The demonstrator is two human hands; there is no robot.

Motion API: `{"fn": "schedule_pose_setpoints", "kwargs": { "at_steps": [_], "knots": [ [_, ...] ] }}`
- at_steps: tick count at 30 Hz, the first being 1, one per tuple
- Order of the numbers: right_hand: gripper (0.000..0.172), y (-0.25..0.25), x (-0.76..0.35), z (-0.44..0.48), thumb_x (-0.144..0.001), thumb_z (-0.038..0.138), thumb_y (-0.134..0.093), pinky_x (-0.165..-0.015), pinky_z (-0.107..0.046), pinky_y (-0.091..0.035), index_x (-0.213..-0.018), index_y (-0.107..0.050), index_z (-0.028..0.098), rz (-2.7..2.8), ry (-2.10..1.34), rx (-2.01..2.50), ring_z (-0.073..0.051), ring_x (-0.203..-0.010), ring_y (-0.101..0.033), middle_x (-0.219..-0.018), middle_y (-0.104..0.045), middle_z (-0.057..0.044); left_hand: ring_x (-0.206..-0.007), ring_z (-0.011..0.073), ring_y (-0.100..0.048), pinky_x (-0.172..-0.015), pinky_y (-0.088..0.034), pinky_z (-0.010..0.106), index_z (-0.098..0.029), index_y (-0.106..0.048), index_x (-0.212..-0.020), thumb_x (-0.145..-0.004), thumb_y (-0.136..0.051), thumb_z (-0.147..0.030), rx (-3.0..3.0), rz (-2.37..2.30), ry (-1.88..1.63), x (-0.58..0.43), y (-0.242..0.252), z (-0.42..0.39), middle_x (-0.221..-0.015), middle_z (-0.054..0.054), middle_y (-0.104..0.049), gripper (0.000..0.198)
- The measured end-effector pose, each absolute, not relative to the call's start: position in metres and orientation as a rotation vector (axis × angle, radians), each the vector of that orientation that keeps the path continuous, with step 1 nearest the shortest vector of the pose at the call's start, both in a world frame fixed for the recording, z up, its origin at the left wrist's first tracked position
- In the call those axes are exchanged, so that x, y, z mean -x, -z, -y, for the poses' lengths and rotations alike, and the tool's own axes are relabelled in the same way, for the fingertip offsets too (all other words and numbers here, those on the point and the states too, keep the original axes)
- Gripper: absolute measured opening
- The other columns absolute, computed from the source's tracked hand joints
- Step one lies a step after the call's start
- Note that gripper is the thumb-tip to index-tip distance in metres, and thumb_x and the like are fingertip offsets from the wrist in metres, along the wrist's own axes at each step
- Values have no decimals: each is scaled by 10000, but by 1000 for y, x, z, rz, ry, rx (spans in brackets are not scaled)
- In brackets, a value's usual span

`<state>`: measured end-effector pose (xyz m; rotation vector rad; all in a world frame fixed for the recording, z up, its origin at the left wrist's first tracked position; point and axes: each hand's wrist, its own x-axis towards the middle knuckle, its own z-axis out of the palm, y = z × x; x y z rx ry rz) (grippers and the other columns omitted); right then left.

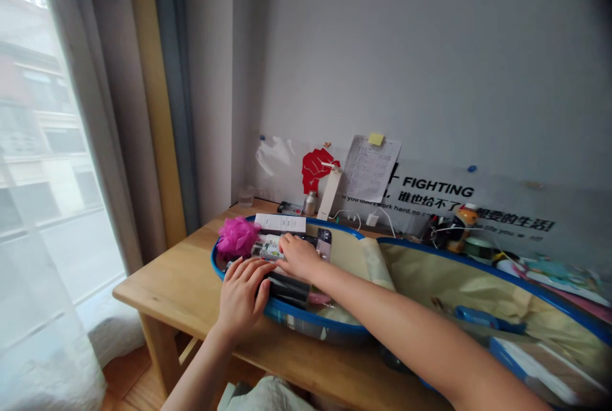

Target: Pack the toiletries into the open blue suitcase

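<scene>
Pale cloth (272, 395) is seen at the bottom edge, below the light wooden worktop (176, 277). On the worktop a blue-rimmed case (347, 258) is laid open in two halves. In its right half a blue-and-white box (540, 366) is placed nearest, with a blue item (488, 318) lying beyond it.

In the left half, a long black item (289, 290) is set along the near rim, with a pink item (319, 298) beside its right end. The left hand (246, 293) is draped over the black item's left end, fingers slightly bent; whether it is grasped cannot be told. The right hand (301, 259) is reached across to the left half, its fingers lowered beside a printed white tube (270, 248); a grasp is neither shown nor ruled out, as the fingertips are partly hidden. A pink mesh puff (238, 237) is tucked at the left end, a phone-like item (324, 242) is stood right of the right hand, and a white box (280, 223) is laid by the far rim.

Behind the case, a clear cup (245, 195), a silver bottle (310, 202) and a white upright stand (329, 193) are lined up before the wall, where a red fist decal (319, 170), a written sheet (371, 169) and black lettering (437, 187) are displayed.
</scene>
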<state>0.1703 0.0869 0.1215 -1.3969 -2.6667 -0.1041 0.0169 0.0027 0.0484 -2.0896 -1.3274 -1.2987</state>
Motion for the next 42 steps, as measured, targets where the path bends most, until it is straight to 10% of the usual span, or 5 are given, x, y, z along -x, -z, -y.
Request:
{"fn": "schedule_pose_setpoints", "kwargs": {
  "at_steps": [28,42],
  "knots": [
    [332,-153,-228,-95,-793,405,-770,-924,-349,-404,-1024,-630,212,2491,162,1459,-226,-1098,-563,-1115,-616,-76,-1062,228,-655,-1032,-393,419,-247,-706,-1133,-1008,-360,-273,2095,1324,1290,-16,-48,-3,-1101,41,-752,369],
    [230,-152,-514,-69,-923,394,-629,-624,-243,-515,-809,-642,194,1995,-128,2287,-87,-640,-577,-756,-639,-1,-1045,229,-662,-1011,-392,406,-252,-698,-1119,-998,-378,-270,2075,1281,1269,-13,-45,-6,-1077,34,-751,343]
  ]
}}
